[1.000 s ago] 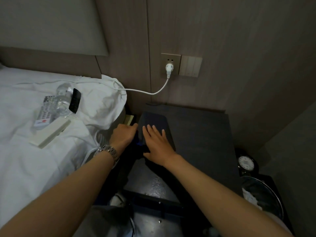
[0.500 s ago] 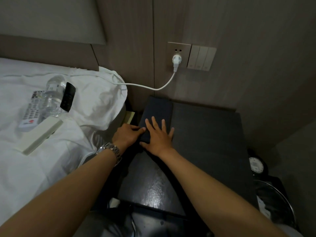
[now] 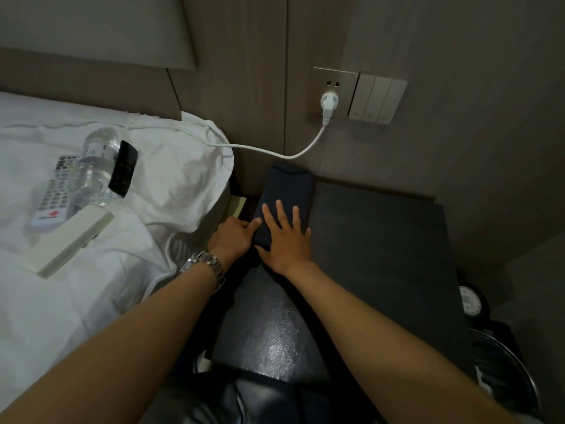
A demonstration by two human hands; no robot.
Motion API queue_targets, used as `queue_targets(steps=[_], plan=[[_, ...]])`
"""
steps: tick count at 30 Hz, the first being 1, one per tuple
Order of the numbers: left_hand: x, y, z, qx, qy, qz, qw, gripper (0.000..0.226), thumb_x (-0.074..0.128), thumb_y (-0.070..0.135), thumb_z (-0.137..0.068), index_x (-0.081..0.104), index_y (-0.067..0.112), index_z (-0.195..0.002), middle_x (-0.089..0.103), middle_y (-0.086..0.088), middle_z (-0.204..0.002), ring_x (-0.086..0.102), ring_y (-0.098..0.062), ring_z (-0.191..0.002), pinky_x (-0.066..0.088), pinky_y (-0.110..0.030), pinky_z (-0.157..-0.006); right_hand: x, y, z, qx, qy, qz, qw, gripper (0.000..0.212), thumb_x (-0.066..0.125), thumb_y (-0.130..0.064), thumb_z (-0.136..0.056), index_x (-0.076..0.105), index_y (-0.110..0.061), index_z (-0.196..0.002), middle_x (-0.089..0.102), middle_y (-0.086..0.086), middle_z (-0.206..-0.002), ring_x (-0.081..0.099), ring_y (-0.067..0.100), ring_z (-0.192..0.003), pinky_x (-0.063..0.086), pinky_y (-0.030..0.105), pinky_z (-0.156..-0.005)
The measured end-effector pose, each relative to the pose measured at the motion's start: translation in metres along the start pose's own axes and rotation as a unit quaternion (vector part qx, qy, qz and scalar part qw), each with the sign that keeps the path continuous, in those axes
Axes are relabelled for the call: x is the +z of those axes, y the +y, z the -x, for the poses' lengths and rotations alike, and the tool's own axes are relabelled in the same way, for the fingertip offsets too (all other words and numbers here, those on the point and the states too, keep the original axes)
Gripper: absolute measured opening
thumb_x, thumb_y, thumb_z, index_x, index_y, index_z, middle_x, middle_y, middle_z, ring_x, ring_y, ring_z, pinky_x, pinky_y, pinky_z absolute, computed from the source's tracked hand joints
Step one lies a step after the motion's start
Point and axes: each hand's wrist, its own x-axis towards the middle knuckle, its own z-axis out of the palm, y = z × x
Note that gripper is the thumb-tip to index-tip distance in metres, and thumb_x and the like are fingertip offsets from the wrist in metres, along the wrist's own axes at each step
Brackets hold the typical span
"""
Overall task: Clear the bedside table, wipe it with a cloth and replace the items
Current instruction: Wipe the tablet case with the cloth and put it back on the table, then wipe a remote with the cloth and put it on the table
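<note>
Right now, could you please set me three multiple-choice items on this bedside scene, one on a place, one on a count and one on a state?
1. Where does the water bottle lie?
A. on the table
B. on the bed
C. on the floor

2. How many remotes lie on the bed?
A. none
B. five
C. two

3. How does the right hand meet the cloth?
A. fingers spread flat on it
B. clenched into a fist, clear of it
C. lifting it high off the table

Answers:
1 B, the bottle rests on the white sheet, not on the table.
2 C, a white remote and a black remote flank the bottle.
3 A, the fingers lie straight on the cloth, while the left hand touches its near left edge.
</note>
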Motion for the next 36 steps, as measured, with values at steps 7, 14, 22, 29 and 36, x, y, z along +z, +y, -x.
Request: queue_targets(steps=[7,14,22,29,36], plan=[[-0.016,-0.004,0.027,-0.002,0.128,-0.002,0.992,0.037,0.058,0.061,-0.083,0.079,0.031,-0.09,0.076,0.005,-0.087,0.071,-0.022,-0.086,0.056,-0.033,-0.073,-0.027,-0.021,0.01,0.013,-0.028,-0.054,0.998,0.105,0.061,-0.048,-0.081,-0.011,-0.039,-0.157,-0.017,0.003,-0.167,-0.022,0.03,-0.151,-0.014,0.065,-0.115],[-0.062,-0.006,0.041,0.015,0.212,0.063,0.975,0.025,0.061,0.046,-0.081,0.074,0.025,-0.076,0.072,0.005,-0.072,0.07,-0.019,-0.075,0.053,-0.03,-0.067,-0.048,-0.089,0.008,-0.003,0.122,-0.223,0.967,0.045,0.055,-0.024,-0.086,0.05,-0.025,-0.13,0.053,0.006,-0.129,0.046,0.029,-0.126,0.029,0.05,-0.111],[-0.125,-0.014,0.029,-0.017,0.3,0.079,0.951,0.061,0.064,0.049,-0.083,0.043,0.032,-0.138,0.066,-0.006,-0.117,0.064,-0.032,-0.104,0.047,-0.037,-0.082,-0.054,-0.163,-0.031,-0.019,0.039,-0.453,0.891,0.029,0.041,-0.012,-0.092,0.066,-0.017,-0.105,0.07,0.008,-0.102,0.068,0.026,-0.094,0.059,0.045,-0.085],[-0.158,-0.04,0.012,-0.097,0.291,0.102,0.946,0.074,0.057,0.045,-0.088,0.027,0.022,-0.151,0.06,-0.01,-0.132,0.063,-0.035,-0.112,0.05,-0.041,-0.09,-0.05,-0.219,-0.069,-0.026,0.028,-0.475,0.879,0.037,0.039,-0.014,-0.1,0.065,-0.01,-0.127,0.062,0.009,-0.133,0.057,0.024,-0.122,0.045,0.028,-0.1],[-0.162,-0.048,0.0,-0.112,0.299,0.128,0.939,0.031,0.048,0.042,-0.091,0.053,0.02,-0.113,0.067,-0.006,-0.105,0.066,-0.03,-0.091,0.054,-0.042,-0.082,-0.051,-0.249,-0.113,0.024,-0.037,-0.5,0.865,0.024,0.053,-0.023,-0.091,0.063,-0.005,-0.079,0.069,0.019,-0.092,0.065,0.035,-0.088,0.054,0.045,-0.086]])
